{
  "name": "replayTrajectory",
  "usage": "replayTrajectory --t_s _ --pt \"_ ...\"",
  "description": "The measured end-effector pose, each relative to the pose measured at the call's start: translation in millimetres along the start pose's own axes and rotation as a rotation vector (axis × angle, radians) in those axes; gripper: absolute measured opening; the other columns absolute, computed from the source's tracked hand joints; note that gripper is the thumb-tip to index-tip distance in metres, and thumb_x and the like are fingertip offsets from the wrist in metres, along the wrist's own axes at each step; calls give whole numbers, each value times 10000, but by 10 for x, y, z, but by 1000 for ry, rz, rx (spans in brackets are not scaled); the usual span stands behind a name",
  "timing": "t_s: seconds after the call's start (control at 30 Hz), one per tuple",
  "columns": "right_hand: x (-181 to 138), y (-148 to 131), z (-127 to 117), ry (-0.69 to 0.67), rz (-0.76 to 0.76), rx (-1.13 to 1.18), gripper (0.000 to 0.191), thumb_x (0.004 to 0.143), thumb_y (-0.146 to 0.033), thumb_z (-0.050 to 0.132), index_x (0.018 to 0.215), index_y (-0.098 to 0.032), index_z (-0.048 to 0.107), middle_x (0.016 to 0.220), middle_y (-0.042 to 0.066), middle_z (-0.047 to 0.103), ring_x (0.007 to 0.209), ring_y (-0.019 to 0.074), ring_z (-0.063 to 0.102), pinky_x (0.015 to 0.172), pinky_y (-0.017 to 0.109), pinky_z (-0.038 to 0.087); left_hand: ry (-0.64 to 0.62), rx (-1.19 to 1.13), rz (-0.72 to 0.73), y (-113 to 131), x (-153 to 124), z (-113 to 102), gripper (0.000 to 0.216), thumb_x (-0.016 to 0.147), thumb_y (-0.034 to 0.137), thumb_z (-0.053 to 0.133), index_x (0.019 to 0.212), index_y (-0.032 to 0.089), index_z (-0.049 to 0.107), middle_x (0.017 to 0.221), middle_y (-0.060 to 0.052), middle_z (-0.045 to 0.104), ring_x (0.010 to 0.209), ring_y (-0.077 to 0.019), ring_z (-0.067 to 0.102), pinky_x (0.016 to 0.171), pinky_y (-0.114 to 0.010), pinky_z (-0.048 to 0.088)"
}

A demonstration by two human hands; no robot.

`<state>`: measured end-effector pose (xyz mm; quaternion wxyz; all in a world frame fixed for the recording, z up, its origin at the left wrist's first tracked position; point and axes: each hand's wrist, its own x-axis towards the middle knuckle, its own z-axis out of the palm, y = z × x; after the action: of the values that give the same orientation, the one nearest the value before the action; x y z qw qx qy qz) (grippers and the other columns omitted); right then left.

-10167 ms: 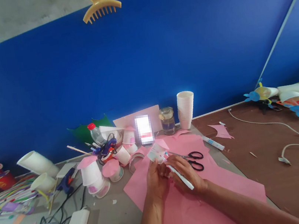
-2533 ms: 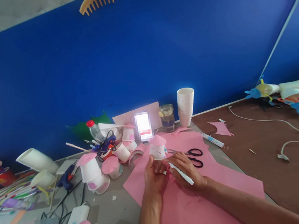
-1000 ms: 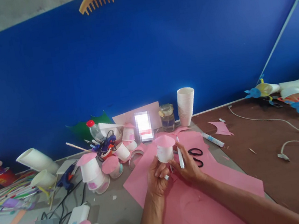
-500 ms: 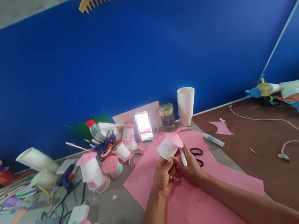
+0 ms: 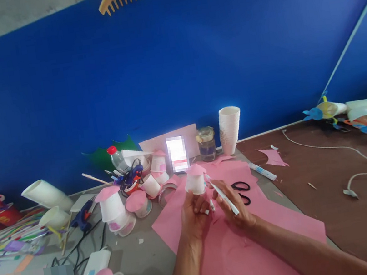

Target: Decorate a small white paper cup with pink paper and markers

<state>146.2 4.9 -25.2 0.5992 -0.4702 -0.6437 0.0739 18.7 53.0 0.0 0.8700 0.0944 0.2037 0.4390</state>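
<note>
My left hand [image 5: 191, 216] is closed around the base of a small white paper cup with a pink paper cone top [image 5: 195, 181], held upright above a large pink paper sheet [image 5: 241, 248]. My right hand [image 5: 232, 206] grips a white marker pen [image 5: 222, 193], its tip close to the cup's right side. Black scissors [image 5: 241, 191] lie on the pink sheet just right of my right hand.
Several white cups with pink tops [image 5: 113, 207] and a blue glue gun [image 5: 83, 217] lie to the left. A stack of white cups [image 5: 229, 129], a glass jar [image 5: 207, 144] and a phone [image 5: 177, 154] stand by the blue wall. A white cable [image 5: 344, 154] crosses the brown table at right.
The cup, tilted on its side half a second ago, is now upright again. The pen in my right hand has swung from vertical to slanted, tip toward the cup.
</note>
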Motion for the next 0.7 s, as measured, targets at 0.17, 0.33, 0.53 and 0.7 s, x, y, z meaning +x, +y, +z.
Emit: replayTrajectory --t_s 0.17,0.33,0.53,0.7 --pt "34 -82 -43 -82 -188 -57 352 963 -360 330 1236 -214 499 987 103 619 900 239 581 800 425 476 29 -16 28 -18 -16 53 418 841 307 628 582 191 322 485 103 153 385 -42 169 379 -156 261" --pt "39 -90 -21 -126 -214 -68 349 954 -349 355 1244 -217 498 959 95 630 864 227 586 790 412 485 1 -7 -3 -26 -25 66 459 826 336 644 550 196 305 483 98 125 412 -55 177 403 -159 285" --pt "55 -81 -19 -87 -219 -102 317 955 -306 376 1240 -224 488 995 104 625 890 232 574 796 425 490 7 24 -14 -41 -21 51 462 792 299 686 554 194 304 471 105 131 396 -47 171 397 -163 267" --pt "69 -93 -20 -77 -228 -111 320 954 -306 376 1239 -219 492 971 102 628 867 230 572 774 424 491 -1 40 -28 -46 -17 43 448 768 264 705 569 192 310 464 107 162 382 -41 186 389 -167 248"
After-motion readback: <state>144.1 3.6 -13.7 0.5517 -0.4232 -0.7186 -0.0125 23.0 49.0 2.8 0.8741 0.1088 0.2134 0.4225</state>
